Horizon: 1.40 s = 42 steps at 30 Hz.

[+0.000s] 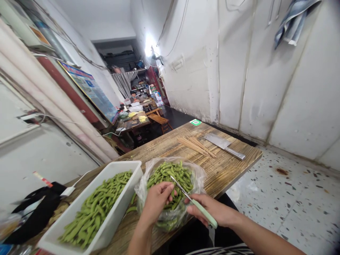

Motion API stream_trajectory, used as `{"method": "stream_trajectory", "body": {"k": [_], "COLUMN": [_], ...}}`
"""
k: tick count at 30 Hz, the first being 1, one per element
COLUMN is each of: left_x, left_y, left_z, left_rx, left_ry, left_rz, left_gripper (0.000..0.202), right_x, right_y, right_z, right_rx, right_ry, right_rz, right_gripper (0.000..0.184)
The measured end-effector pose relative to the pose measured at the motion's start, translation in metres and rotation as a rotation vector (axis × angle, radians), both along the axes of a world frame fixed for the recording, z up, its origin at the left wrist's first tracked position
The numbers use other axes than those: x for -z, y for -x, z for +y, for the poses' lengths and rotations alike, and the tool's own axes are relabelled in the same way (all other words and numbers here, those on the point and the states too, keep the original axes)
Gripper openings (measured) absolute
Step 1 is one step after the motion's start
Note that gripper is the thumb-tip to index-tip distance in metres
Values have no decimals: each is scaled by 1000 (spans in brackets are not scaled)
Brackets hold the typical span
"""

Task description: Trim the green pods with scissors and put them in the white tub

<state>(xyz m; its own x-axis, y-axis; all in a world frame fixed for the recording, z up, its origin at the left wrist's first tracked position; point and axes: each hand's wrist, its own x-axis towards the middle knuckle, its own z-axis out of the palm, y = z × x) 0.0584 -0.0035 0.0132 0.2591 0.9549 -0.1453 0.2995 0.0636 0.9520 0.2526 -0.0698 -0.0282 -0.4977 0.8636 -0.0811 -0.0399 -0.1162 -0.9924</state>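
— Head view: how far along are the pods?
— The white tub (120,198) at nine o'clock looks well filled with trimmed pods; the plastic bag (148,177) at centre holds plenty more.
— The hands?
— Left hand (156,202) pinches a pod over the bag; right hand (212,210) grips green-handled scissors (196,205). The cleaver (224,145) lies at one o'clock on the surface (228,166).

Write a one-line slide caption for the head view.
Left hand holds a pod over a bag of green pods; right hand works scissors beside a filled white tray.
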Motion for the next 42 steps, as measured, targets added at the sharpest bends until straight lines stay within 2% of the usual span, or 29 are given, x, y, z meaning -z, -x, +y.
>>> {"method": "stream_trajectory", "body": {"k": [9,16,19,26,30,35,37,39,41,42], "left_x": [5,0,2,9,13,19,19,16,7,2], "left_y": [-2,0,-3,-12,-16,-26,-22,-4,31,52], "left_z": [-2,-1,-3,-11,-14,-18,-17,-12,-3,3], "left_rx": [-67,-194,-247,-207,-160,-151,-157,-253,-492,-672], "left_ry": [89,141,133,70,7,-25,-53,-140,-302,-424], "left_rz": [-89,-405,-465,-342,-231,-116,-78,-12,124,232], "left_gripper": [41,37,39,37,34,34,34,35,37,38], "right_x": [5,7,8,0,4,12,12,10,9,9], "right_y": [7,3,3,6,11,18,18,17,14,13], "right_z": [3,0,-3,-3,-2,-4,-3,-3,-2,-2], "right_rx": [70,21,8,15,28,65,75,89,95,97], "right_ry": [153,137,140,91,89,198,238,246,241,231], "right_rz": [18,93,63,30,65,167,197,193,170,160], "right_gripper": [45,55,58,59,57,53,52,51,52,52]}}
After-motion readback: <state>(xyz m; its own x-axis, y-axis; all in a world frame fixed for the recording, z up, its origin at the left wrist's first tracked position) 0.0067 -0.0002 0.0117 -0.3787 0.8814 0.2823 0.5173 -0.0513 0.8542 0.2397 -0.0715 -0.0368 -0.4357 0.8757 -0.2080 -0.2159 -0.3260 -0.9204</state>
